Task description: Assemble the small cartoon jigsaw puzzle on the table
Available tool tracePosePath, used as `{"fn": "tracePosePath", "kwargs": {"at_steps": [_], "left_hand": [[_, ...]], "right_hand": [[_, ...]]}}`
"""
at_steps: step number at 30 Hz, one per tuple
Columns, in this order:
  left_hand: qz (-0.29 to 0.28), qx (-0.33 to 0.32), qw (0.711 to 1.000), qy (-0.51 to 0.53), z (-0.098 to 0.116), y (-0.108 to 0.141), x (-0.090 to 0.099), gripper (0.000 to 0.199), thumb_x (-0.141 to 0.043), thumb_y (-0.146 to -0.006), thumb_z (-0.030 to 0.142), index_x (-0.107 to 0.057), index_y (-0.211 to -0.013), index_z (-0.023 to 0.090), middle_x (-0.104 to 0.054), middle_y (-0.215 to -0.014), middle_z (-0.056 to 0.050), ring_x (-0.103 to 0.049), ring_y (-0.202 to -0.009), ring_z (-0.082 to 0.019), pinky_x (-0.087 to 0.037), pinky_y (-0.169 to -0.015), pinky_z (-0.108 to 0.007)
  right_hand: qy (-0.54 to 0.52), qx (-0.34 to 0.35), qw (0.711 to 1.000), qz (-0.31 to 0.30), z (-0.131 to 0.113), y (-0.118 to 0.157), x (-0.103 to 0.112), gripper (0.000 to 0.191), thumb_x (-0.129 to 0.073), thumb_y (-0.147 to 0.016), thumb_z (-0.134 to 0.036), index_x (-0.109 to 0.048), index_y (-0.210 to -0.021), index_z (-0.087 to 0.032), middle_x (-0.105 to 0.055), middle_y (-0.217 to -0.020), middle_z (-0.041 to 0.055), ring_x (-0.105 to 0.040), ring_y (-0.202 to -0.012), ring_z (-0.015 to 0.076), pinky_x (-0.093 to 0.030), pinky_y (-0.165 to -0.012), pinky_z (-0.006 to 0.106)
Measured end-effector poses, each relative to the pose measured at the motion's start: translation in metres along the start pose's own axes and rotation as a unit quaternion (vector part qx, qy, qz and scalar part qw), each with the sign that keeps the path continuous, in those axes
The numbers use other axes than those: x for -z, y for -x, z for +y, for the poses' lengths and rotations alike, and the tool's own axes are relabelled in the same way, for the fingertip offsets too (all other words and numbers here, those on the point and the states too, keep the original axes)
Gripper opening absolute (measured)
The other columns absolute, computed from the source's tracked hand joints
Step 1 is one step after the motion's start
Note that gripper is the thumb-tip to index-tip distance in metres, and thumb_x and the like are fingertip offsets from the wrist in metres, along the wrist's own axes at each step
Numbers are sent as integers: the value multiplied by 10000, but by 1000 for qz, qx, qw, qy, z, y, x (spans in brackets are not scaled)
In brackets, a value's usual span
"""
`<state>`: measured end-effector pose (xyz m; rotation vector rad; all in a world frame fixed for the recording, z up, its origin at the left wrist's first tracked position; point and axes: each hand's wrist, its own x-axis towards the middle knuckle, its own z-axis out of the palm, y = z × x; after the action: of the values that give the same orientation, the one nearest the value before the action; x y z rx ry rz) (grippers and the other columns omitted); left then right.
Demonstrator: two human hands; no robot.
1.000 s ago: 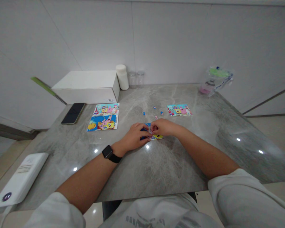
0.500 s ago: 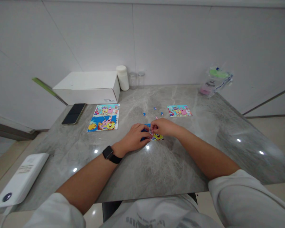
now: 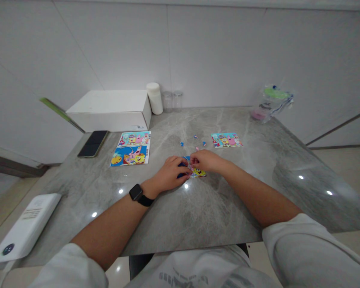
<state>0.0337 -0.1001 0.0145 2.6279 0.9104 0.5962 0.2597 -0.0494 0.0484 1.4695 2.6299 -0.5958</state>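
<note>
A small, colourful jigsaw puzzle [image 3: 199,173] with blue, pink and yellow cartoon figures lies on the table in front of me, partly covered by my hands. My left hand [image 3: 171,173] rests on its left side, fingers apart and touching it. Over its upper part, my right hand [image 3: 208,161] has thumb and fingertips pinched together; whatever is between them is hidden. Several loose puzzle pieces [image 3: 182,144] are scattered just beyond my hands. To the left is a printed picture sheet [image 3: 131,154] with two cartoon scenes, and a cartoon picture panel [image 3: 227,140] lies to the right.
A phone [image 3: 93,144] and a white box [image 3: 108,108] are at the left, with a white bottle [image 3: 155,99] and two clear jars [image 3: 178,102] beside the box. A plastic bag [image 3: 271,104] stands back right. A white corded device [image 3: 27,226] lies near left on the grey table [image 3: 180,220].
Both hands stay almost in place over the puzzle, with only a slight shift of the fingers. The loose pieces and other objects have not moved.
</note>
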Motion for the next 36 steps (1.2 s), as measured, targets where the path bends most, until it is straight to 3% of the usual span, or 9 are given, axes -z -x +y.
{"fn": "tracePosePath", "kwargs": {"at_steps": [12,17,20,25,28,31,36], "left_hand": [[3,-4,1000,24,0,0,0,209,-630,-1008,368,-765,-1142,280,-672,-1273,-82,-589,-1195,-261,-447,-1071,-455],[39,24,998,38,-4,-3,-1,224,-644,-986,371,-689,-1155,231,-692,-1195,-90,-616,-1144,-261,-469,-1048,-454],[79,61,995,30,-8,-2,9,207,-633,-970,329,-662,-1142,218,-691,-1183,-90,-621,-1144,-267,-481,-1049,-466],[104,110,988,15,-24,6,41,306,-652,-957,368,-626,-1229,231,-672,-1268,-93,-609,-1232,-285,-470,-1118,-502],[60,125,990,6,-30,10,55,419,-700,-930,407,-597,-1299,237,-665,-1319,-96,-611,-1258,-298,-483,-1113,-503],[21,110,993,-23,-30,15,54,485,-758,-887,435,-601,-1299,232,-664,-1332,-106,-606,-1275,-315,-480,-1115,-510],[17,81,996,-23,-27,26,38,530,-755,-895,506,-597,-1326,240,-644,-1364,-116,-585,-1310,-311,-465,-1143,-508]], "right_hand": [[-14,-3,1000,14,-2,1,3,88,-717,-892,-217,-772,-960,-203,-798,-896,37,-693,-806,171,-419,-699,257],[-53,-16,990,128,5,8,29,90,-679,-916,-209,-756,-962,-199,-781,-917,41,-682,-821,173,-445,-747,264],[-52,-8,982,182,14,15,37,124,-648,-944,-234,-754,-996,-193,-769,-948,59,-672,-839,184,-457,-787,282],[-21,28,984,175,36,33,14,182,-602,-980,-234,-731,-1096,-178,-747,-1077,97,-667,-883,191,-485,-857,312],[-23,98,981,165,48,46,-6,233,-629,-983,-287,-717,-1180,-200,-720,-1214,119,-667,-1079,231,-497,-990,366],[-29,162,971,176,55,56,-18,277,-626,-995,-339,-715,-1229,-219,-705,-1284,135,-615,-1242,273,-470,-1093,436],[-30,182,963,198,55,59,-24,347,-689,-958,-390,-723,-1258,-218,-701,-1328,149,-617,-1252,297,-448,-1112,486]]}}
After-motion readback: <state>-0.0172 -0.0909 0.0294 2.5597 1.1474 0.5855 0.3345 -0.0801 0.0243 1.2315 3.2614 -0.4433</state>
